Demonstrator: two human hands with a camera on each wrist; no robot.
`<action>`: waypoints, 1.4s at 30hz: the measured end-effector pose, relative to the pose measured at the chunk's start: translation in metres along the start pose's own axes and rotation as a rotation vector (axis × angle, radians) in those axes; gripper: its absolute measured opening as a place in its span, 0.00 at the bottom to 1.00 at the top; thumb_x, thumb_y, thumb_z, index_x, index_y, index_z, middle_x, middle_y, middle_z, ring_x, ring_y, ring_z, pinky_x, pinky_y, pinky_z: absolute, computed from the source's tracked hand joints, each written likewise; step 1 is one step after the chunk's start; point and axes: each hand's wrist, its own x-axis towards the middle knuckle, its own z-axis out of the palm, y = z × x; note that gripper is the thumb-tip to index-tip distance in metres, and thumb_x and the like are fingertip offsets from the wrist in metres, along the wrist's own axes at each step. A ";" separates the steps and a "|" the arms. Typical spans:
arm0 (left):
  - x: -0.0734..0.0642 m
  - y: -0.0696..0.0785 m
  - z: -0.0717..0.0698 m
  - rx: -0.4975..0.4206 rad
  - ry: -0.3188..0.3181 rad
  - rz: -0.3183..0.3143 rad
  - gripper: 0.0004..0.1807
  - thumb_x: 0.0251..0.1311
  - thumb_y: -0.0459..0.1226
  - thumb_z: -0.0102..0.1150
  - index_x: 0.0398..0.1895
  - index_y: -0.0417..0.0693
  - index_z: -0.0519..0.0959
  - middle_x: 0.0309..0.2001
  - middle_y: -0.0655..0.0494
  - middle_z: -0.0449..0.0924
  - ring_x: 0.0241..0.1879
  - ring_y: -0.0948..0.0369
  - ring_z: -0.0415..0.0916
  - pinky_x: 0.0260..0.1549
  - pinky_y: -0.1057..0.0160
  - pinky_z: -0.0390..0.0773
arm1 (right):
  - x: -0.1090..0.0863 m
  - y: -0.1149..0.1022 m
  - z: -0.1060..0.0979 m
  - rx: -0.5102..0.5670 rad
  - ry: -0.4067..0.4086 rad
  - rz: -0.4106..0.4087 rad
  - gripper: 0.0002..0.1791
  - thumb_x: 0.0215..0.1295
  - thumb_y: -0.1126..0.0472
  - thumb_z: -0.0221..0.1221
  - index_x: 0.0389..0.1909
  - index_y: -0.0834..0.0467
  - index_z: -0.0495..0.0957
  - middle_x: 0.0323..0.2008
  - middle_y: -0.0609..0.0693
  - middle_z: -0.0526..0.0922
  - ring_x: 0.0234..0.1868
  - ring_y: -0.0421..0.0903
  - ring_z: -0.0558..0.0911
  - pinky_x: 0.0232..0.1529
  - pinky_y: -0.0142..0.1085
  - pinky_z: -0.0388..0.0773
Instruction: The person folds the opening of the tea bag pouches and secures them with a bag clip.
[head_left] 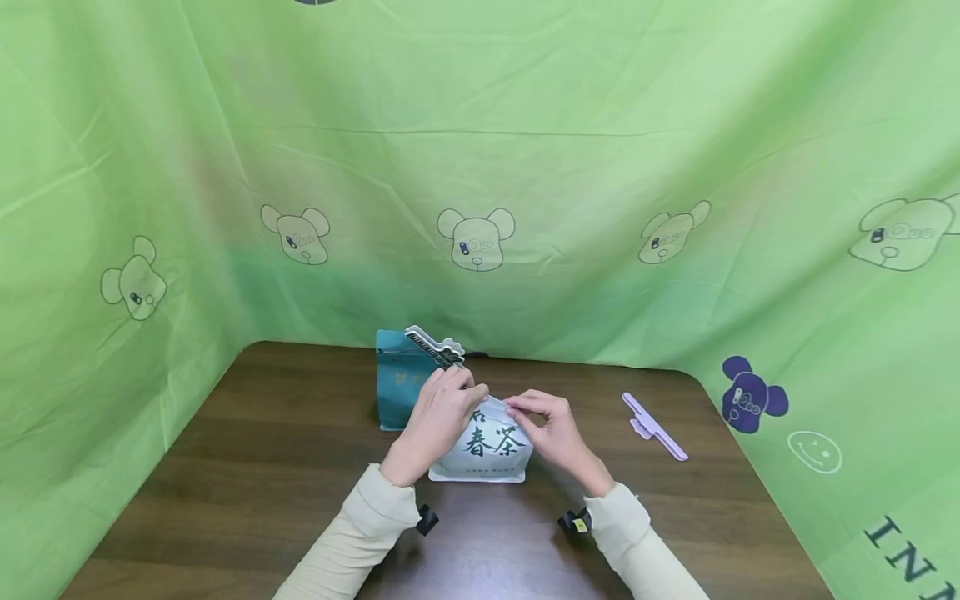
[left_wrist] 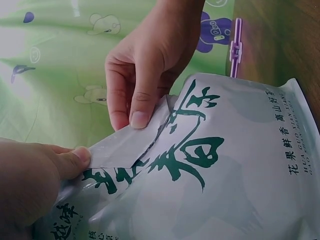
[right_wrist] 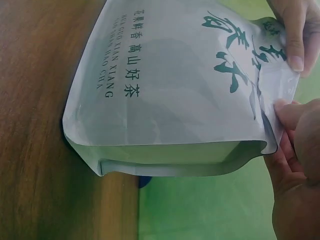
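White tea pouch (head_left: 480, 465) stands on the wooden table (head_left: 300, 467) in the head view, its top between my left hand (head_left: 441, 410) and right hand (head_left: 551, 427); a teal pouch (head_left: 395, 385) is behind it to the left, a purple sealing clip (head_left: 654, 427) well apart on the right. In the left wrist view, both my hands pinch the folded top (left_wrist: 125, 149). In the right wrist view, the side gusset (right_wrist: 175, 154) sinks inward; I judge the pouch light, soft, slightly slick, best held along that flattened fold.
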 end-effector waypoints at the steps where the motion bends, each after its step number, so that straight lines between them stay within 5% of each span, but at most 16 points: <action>1: 0.000 0.000 0.000 -0.003 0.004 0.000 0.03 0.65 0.36 0.67 0.37 0.55 0.88 0.27 0.61 0.72 0.30 0.62 0.68 0.31 0.66 0.62 | 0.000 0.001 0.000 -0.006 -0.002 -0.013 0.14 0.50 0.88 0.63 0.36 0.73 0.85 0.32 0.63 0.87 0.34 0.48 0.86 0.41 0.26 0.81; 7: 0.000 -0.002 -0.001 -0.009 0.017 0.013 0.04 0.64 0.34 0.68 0.36 0.54 0.88 0.27 0.60 0.72 0.30 0.61 0.68 0.31 0.66 0.62 | -0.002 0.010 0.001 0.001 -0.010 -0.029 0.14 0.53 0.87 0.62 0.37 0.72 0.86 0.33 0.62 0.87 0.35 0.53 0.86 0.43 0.26 0.80; 16: 0.000 0.000 -0.003 -0.006 -0.011 -0.005 0.04 0.64 0.36 0.68 0.38 0.55 0.88 0.28 0.60 0.72 0.30 0.62 0.68 0.31 0.66 0.63 | -0.009 0.003 -0.011 0.080 -0.028 0.082 0.10 0.56 0.84 0.64 0.38 0.74 0.85 0.33 0.65 0.87 0.36 0.47 0.87 0.41 0.27 0.82; 22: 0.000 0.000 -0.002 -0.012 -0.009 -0.003 0.04 0.64 0.36 0.68 0.38 0.55 0.88 0.28 0.61 0.72 0.29 0.62 0.67 0.31 0.66 0.63 | -0.012 0.002 -0.013 0.046 -0.045 0.027 0.14 0.53 0.88 0.61 0.39 0.75 0.85 0.34 0.65 0.87 0.35 0.56 0.86 0.44 0.27 0.82; 42: 0.001 -0.001 -0.001 -0.006 -0.005 -0.003 0.04 0.63 0.35 0.69 0.36 0.56 0.88 0.27 0.61 0.72 0.29 0.62 0.67 0.30 0.66 0.62 | -0.013 -0.005 -0.015 -0.020 -0.069 0.005 0.20 0.49 0.93 0.56 0.40 0.77 0.84 0.35 0.65 0.86 0.35 0.59 0.86 0.39 0.38 0.85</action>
